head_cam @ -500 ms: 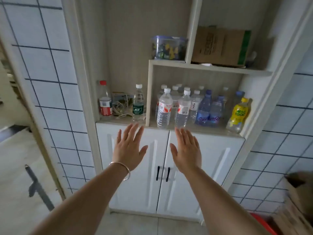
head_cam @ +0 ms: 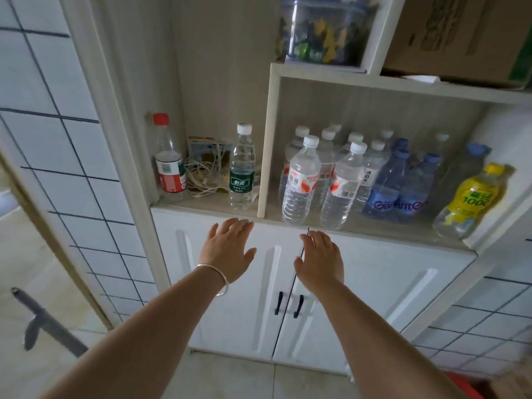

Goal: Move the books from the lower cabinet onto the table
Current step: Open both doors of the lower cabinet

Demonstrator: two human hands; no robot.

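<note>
Both hands reach toward the lower cabinet (head_cam: pixel 374 286), whose two white doors are closed, so the books cannot be seen. The left hand (head_cam: pixel 229 250), a silver bangle (head_cam: pixel 214 279) on its wrist, spreads flat with fingers straight over the left door's top edge, grip wide and holding nothing. The right hand (head_cam: pixel 321 259) lies at 3 o'clock from it, fingers straight (also holding nothing), its fingertips by the top of the seam between the doors. Two black handles (head_cam: pixel 288 305) sit at 6 o'clock from the hands. Water bottles (head_cam: pixel 322 180) stand on the shelf at 12 o'clock.
</note>
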